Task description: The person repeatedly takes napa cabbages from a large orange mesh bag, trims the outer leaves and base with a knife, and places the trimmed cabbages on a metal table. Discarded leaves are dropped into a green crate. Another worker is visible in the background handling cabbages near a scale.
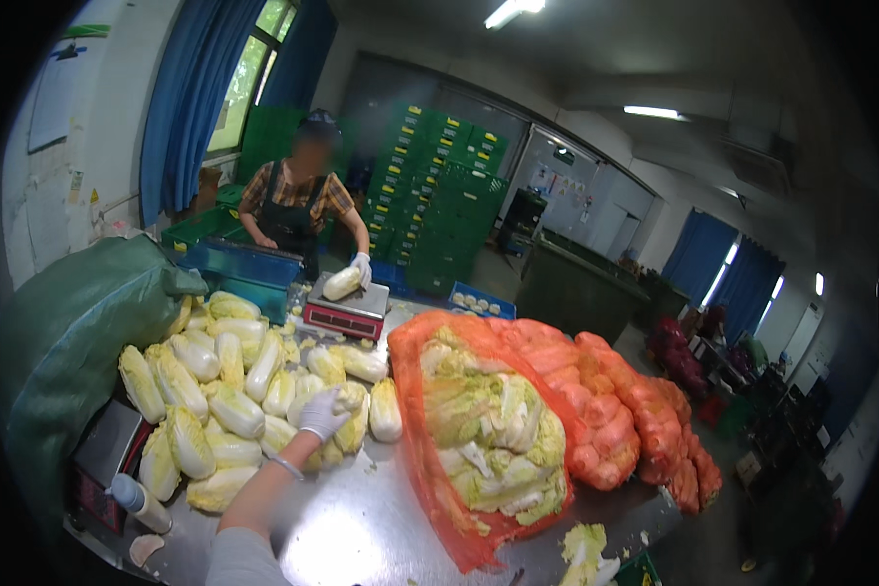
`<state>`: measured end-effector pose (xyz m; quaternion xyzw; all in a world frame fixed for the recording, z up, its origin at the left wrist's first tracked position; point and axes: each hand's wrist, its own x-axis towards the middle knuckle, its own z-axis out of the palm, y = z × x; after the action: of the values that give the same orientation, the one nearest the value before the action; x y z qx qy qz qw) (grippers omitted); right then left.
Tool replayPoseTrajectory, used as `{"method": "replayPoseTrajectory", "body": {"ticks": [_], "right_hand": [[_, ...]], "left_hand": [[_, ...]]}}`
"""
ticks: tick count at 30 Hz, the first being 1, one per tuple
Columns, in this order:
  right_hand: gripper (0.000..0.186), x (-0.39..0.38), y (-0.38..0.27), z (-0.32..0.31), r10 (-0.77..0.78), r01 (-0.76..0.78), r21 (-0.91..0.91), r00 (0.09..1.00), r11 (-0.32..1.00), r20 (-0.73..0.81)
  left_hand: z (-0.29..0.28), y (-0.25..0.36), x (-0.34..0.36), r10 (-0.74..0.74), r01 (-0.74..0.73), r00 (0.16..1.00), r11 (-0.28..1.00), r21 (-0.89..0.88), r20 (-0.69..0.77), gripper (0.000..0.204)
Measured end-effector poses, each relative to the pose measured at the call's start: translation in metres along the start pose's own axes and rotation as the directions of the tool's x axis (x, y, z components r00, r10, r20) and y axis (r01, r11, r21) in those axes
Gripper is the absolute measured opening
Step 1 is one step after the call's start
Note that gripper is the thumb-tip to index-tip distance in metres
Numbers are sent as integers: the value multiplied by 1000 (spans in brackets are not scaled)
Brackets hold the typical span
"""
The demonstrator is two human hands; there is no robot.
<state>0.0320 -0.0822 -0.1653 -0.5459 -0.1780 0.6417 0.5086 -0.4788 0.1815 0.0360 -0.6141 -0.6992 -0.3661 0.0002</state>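
My left hand (322, 414), in a white glove with a band at the wrist, reaches over a pile of trimmed napa cabbages (234, 410) on the metal table. Its fingers curl against a pale napa cabbage (353, 398) at the pile's right side; the fingertips are partly hidden. Just right of it lies a single napa cabbage (386, 410). My right hand is out of view. Across the table, a co-worker's gloved hand (362, 269) rests on a napa cabbage (342, 283) on a red-sided scale (347, 311).
An orange mesh sack (410, 391) of cabbages lies open on the right, with more full orange sacks (596, 420) behind it. On the left stand a green sack (78, 342), a second scale (107, 444) and a bottle (142, 503). Green crates (430, 195) are stacked behind.
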Motion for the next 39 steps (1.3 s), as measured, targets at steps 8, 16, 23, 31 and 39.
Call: {"method": "replayPoseTrajectory", "body": {"ticks": [8,16,23,31,39], "right_hand": [[36,-35,-7,2,13,-40,-163,986,986,-166],[26,-30,-3,-11,4,1,72,997,997,-73],[30,-45,-34,10,47,-55,-56,990,997,-136],[30,-42,-36,19,81,-83,-15,991,996,-110],[33,-44,-42,15,93,-95,-24,992,995,-79]], "left_hand": [[57,12,54,-93,-51,942,912,408,324,94],[-9,-3,101,-144,137,973,989,-51,-178,90],[28,-43,152,410,-307,877,879,364,-251,92],[75,-116,126,185,-223,975,838,498,125,75],[63,95,78,538,-514,839,833,-205,82,88]]}}
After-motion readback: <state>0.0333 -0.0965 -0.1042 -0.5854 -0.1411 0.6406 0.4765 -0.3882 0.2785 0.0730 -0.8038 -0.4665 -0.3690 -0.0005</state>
